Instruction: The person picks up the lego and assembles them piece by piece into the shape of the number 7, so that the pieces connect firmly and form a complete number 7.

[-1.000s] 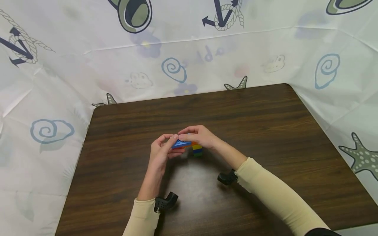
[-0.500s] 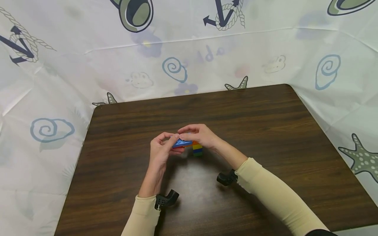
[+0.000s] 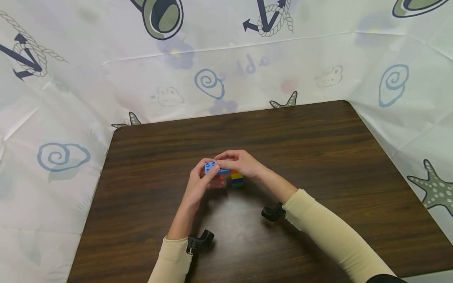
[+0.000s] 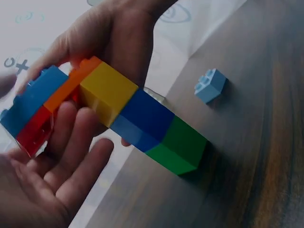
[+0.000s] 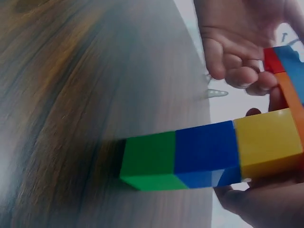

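A tower of toy building bricks stands on the table: a green brick [image 4: 180,145] at the bottom, then a dark blue brick [image 4: 145,118] and a yellow brick [image 4: 108,90]. Above them an orange brick [image 4: 71,86] juts leftward. A light blue brick [image 3: 210,165] tops it, with a red brick [image 4: 33,133] under its left end. My left hand [image 3: 197,184] grips that overhanging end, thumb on the blue brick and fingers below at the red one. My right hand [image 3: 245,164] holds the tower's top from behind and above, thumb across the blue brick.
A loose light blue brick [image 4: 210,86] lies on the dark wooden table [image 3: 301,137] beside the tower, hidden in the head view. A white patterned sheet [image 3: 141,70] hangs behind and beside the table. Black wrist mounts [image 3: 201,240] jut from both sleeves.
My left hand has shifted slightly right, its thumb sliding along the blue brick so that more studs show at its left end. My right hand has stayed nearly still.
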`<state>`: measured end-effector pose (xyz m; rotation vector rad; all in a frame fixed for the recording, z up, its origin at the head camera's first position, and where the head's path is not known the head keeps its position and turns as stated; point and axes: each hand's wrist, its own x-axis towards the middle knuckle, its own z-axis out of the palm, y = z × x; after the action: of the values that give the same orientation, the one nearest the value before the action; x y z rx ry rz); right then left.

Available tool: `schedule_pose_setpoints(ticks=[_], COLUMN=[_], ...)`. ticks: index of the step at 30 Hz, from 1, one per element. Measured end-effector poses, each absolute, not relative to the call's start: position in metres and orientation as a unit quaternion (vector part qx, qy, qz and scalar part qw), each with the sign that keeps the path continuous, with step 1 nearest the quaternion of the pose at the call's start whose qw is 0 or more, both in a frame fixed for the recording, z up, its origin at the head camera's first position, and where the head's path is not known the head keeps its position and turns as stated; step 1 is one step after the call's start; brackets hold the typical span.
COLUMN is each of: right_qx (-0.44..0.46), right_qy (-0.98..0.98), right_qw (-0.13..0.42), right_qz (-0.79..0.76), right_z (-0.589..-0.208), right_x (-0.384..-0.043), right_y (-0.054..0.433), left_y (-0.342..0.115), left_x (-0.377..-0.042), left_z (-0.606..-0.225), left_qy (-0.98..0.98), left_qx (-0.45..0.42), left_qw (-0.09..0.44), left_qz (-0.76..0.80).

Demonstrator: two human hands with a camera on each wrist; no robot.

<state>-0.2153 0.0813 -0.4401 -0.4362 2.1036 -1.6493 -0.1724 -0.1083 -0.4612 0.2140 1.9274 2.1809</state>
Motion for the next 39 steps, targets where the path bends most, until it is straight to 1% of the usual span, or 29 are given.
schedule_pose_setpoints(ticks=[4,8,11,15,19,21,23,28,30,31,35,39], right_qx=[-0.167,-0.200,-0.218,-0.207,-0.198,-0.199,-0.205,-0.240,-0.249,-0.248,-0.251,-0.254], right_qy=[0.764,0.772,0.782,0.826,0.880,0.898,0.908,0.918,0.923,0.926,0.938,0.938], right_qw=[0.198,0.197,0.192,0.152,0.099,0.088,0.096,0.147,0.154,0.154,0.127,0.105], right_qz=[-0.591,-0.570,-0.551,-0.502,-0.420,-0.382,-0.352,-0.280,-0.252,-0.241,-0.204,-0.209], right_z=[-0.442,-0.440,-0.435,-0.435,-0.452,-0.462,-0.470,-0.484,-0.486,-0.485,-0.484,-0.481], right_x=[-0.214,-0.213,-0.215,-0.218,-0.217,-0.214,-0.209,-0.198,-0.195,-0.194,-0.193,-0.193], right_y=[0.081,0.088,0.104,0.135,0.165,0.176,0.184,0.195,0.196,0.197,0.196,0.196], left_y=[-0.110,-0.110,-0.109,-0.109,-0.111,-0.112,-0.112,-0.112,-0.111,-0.111,-0.112,-0.113], left_x=[-0.171,-0.173,-0.173,-0.166,-0.161,-0.161,-0.162,-0.164,-0.164,-0.164,-0.166,-0.168], left_z=[-0.465,-0.467,-0.464,-0.448,-0.438,-0.437,-0.436,-0.438,-0.439,-0.439,-0.439,-0.439], left_qy=[0.665,0.676,0.689,0.715,0.731,0.736,0.739,0.736,0.733,0.730,0.720,0.715], left_qx=[0.110,0.105,0.097,0.096,0.090,0.092,0.095,0.096,0.096,0.097,0.106,0.114], left_qw=[0.123,0.109,0.106,0.107,0.108,0.110,0.111,0.121,0.127,0.130,0.130,0.131], left_qz=[0.728,0.721,0.710,0.685,0.668,0.662,0.657,0.659,0.662,0.664,0.674,0.677])
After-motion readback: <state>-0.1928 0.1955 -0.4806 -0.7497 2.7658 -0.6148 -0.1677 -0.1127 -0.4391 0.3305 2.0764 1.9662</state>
